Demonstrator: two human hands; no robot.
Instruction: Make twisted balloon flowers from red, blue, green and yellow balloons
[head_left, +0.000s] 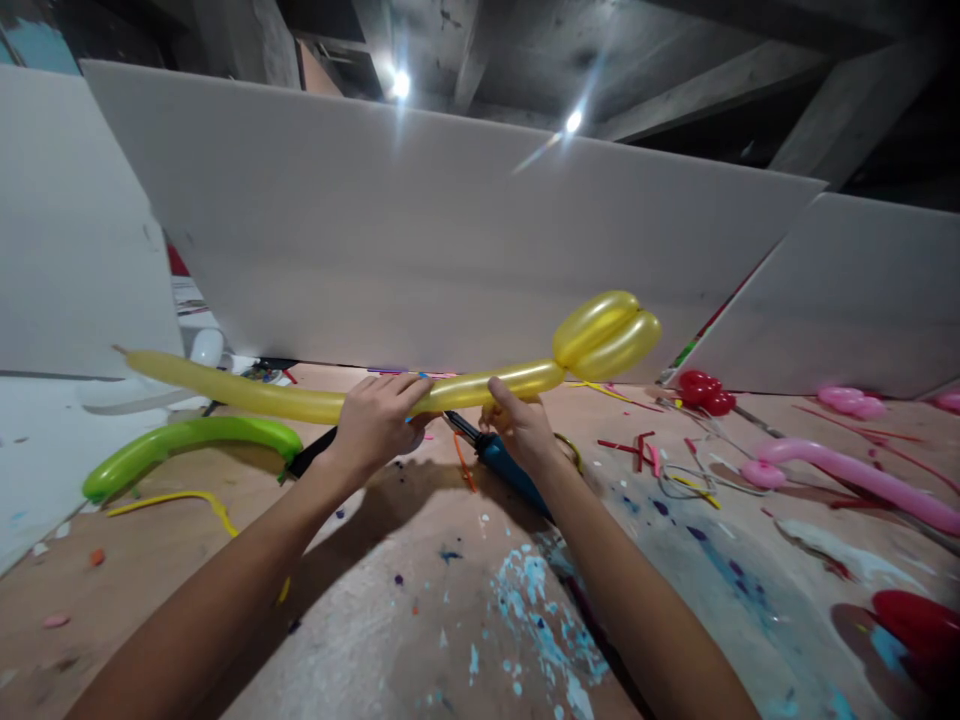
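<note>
A long yellow balloon [247, 392] stretches across the middle, held above the floor. Its right end is twisted into a doubled loop [606, 335]. My left hand [377, 422] is closed around the balloon near its middle. My right hand [523, 428] grips it just to the right, thumb up against the tube. A blue balloon pump [501, 460] lies on the floor beneath and between my hands.
A green balloon [187, 445] lies at the left with a limp yellow one [180, 500] beside it. Pink balloons [862, 478], a red twisted shape [705, 392] and a red balloon [919, 625] lie at the right among burst scraps. White boards [450, 240] wall the paint-spattered floor.
</note>
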